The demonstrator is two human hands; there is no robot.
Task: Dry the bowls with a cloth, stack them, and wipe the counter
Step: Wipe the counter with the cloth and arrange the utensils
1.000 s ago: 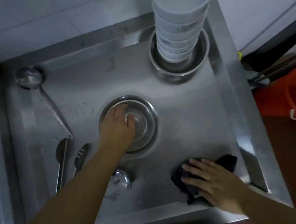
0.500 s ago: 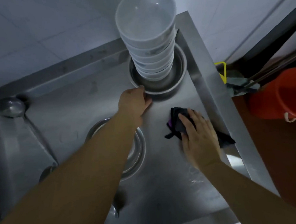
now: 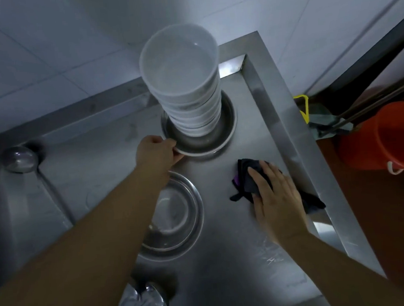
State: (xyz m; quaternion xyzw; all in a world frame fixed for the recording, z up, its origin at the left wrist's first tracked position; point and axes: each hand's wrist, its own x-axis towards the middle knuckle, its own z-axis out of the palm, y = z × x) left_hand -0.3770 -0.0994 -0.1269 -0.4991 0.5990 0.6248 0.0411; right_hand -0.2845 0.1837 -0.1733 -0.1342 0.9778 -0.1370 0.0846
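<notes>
- Since the earlier frames, left hand (image 3: 157,150) has gone from the near steel bowl (image 3: 176,216) up to the far steel bowl (image 3: 202,143); right hand (image 3: 277,195) has slid the dark cloth (image 3: 248,176) up the counter (image 3: 227,258) toward the right rim.
- Head view: left fingers are curled on the near-left rim of the far steel bowl, thumb on the rim's top edge, gripping it.
- Stack of white bowls (image 3: 186,87) stands inside that far steel bowl, at the back right corner of the counter, leaning slightly left.
- Right hand lies flat on the cloth, fingers straight and slightly spread; cloth sticks out past the fingertips and past the right side of the palm, just beside the raised rim.
- Near steel bowl sits partly under the left forearm, mid-counter.
- Ladle (image 3: 19,158) lies at far left; orange bucket (image 3: 384,137) stands off the counter at right.
</notes>
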